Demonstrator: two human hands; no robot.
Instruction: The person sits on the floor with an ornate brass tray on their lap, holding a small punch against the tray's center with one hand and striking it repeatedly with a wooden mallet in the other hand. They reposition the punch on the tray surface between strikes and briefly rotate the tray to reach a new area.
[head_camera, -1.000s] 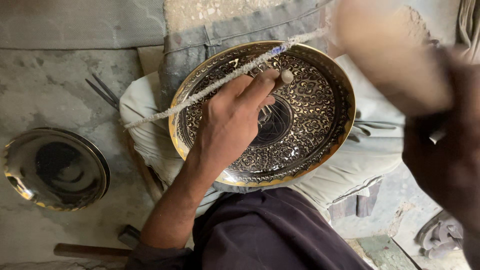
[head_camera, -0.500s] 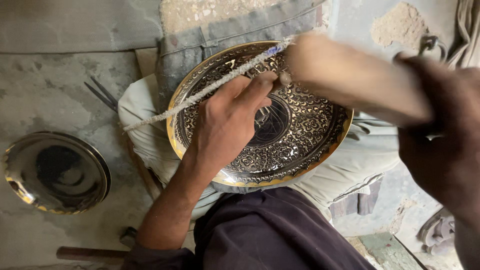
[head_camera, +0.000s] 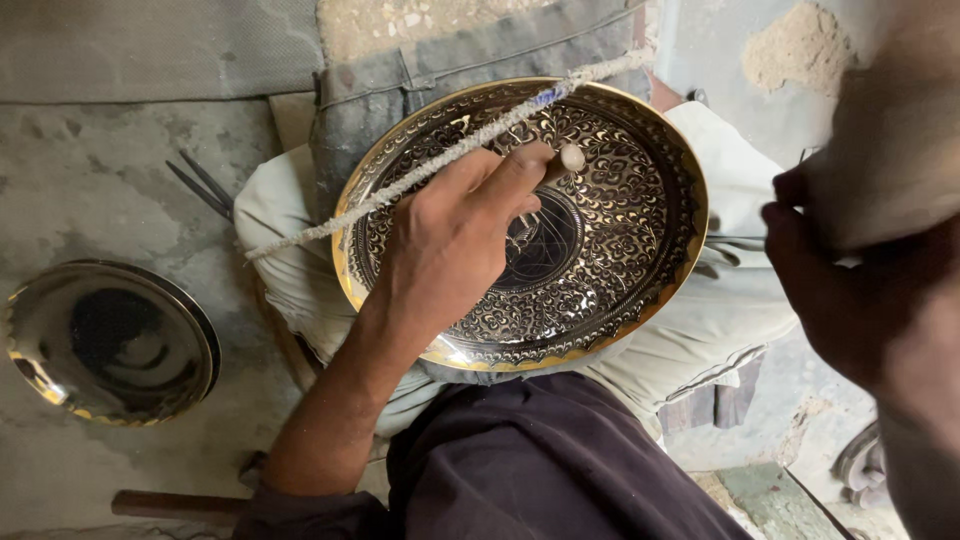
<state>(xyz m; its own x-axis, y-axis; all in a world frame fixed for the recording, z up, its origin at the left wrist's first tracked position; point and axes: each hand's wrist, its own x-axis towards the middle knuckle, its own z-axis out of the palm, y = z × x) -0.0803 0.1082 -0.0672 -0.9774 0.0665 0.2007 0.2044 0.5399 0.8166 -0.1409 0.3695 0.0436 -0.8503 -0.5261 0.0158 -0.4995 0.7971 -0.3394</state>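
An ornate round brass plate (head_camera: 662, 290) with dark engraved floral patterns rests tilted on my lap, on a pale cloth. My left hand (head_camera: 450, 240) lies over the plate's left half and grips a small metal punch (head_camera: 570, 157), whose rounded top shows beside my fingertips near the plate's centre. My right hand (head_camera: 850, 300) is raised close to the camera at the right and is closed on a pale wooden mallet (head_camera: 890, 170), which is blurred. A white twisted cord (head_camera: 400, 190) runs diagonally across the plate's upper left rim.
A plain shiny brass plate (head_camera: 110, 340) lies on the concrete floor at the left. Thin metal tongs (head_camera: 205, 190) lie near the cloth. A grey folded fabric (head_camera: 480, 50) sits behind the plate. A wooden handle (head_camera: 170, 505) lies at the bottom left.
The mallet swung down over the plate toward the punch, then drew back to the right and nearer the camera. My left hand and the punch stayed in place.
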